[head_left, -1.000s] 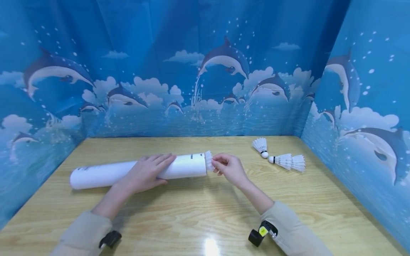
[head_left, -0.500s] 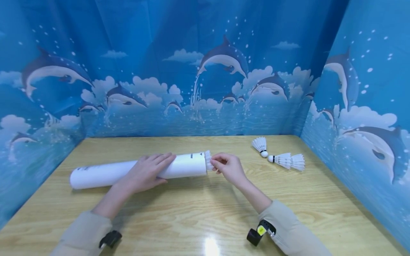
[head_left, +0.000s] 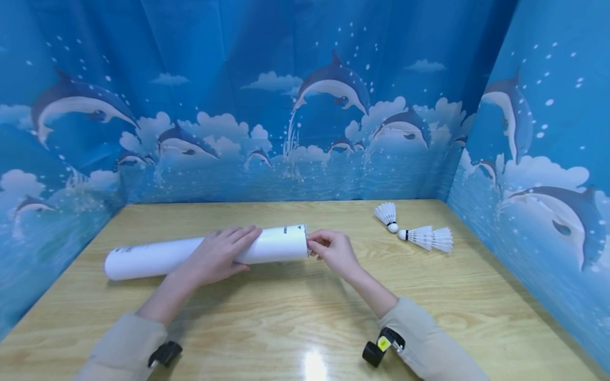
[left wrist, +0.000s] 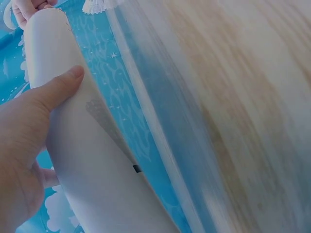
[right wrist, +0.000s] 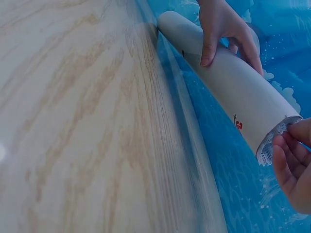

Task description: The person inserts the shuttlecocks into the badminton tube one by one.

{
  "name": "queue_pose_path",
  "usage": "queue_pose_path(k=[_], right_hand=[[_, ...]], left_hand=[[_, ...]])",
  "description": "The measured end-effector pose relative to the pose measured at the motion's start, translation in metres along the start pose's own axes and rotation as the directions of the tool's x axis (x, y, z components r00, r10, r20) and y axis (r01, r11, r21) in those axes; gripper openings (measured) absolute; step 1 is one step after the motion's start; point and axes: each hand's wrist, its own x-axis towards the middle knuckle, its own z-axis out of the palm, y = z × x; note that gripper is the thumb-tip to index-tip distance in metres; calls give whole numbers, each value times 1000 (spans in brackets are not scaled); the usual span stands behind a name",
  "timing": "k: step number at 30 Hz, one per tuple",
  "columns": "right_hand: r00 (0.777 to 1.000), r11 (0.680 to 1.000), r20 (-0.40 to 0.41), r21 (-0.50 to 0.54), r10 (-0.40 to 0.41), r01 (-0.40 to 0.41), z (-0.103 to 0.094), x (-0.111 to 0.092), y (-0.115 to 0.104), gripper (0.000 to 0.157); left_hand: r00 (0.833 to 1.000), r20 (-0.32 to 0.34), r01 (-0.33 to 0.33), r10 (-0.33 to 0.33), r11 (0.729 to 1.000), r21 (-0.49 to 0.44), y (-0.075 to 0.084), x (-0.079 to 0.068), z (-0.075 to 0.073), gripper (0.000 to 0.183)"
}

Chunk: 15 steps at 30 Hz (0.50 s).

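Note:
A long white shuttlecock tube [head_left: 278,244] lies across the table, its right end towards my right hand. My left hand [head_left: 220,257] grips it around the middle; in the left wrist view the thumb lies along the near wall. At the mouth, the fingers of my right hand [head_left: 335,254] pinch the feather rim of a shuttlecock [right wrist: 266,151]. Most of that shuttlecock is inside the tube, and only its lacy skirt edge shows in the right wrist view. Its cork is hidden.
To the right on the wooden table [head_left: 267,328], one loose shuttlecock [head_left: 386,214] lies near two nested shuttlecocks [head_left: 429,239]. A blue dolphin-print curtain [head_left: 229,106] stands along the back and sides of the table.
My right hand has moved left and pushed the shuttlecock deeper into the tube, so the skirt that stuck out is now nearly level with the mouth. My left hand has stayed in place.

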Motion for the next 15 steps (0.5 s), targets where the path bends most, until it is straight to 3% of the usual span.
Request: queue_pose_path(k=[15], right_hand=[[1000,997,16,-75,11,-10,1,-1,-4,10]], left_hand=[[1000,4,-3,3,1000,1,0,1,-1,88]])
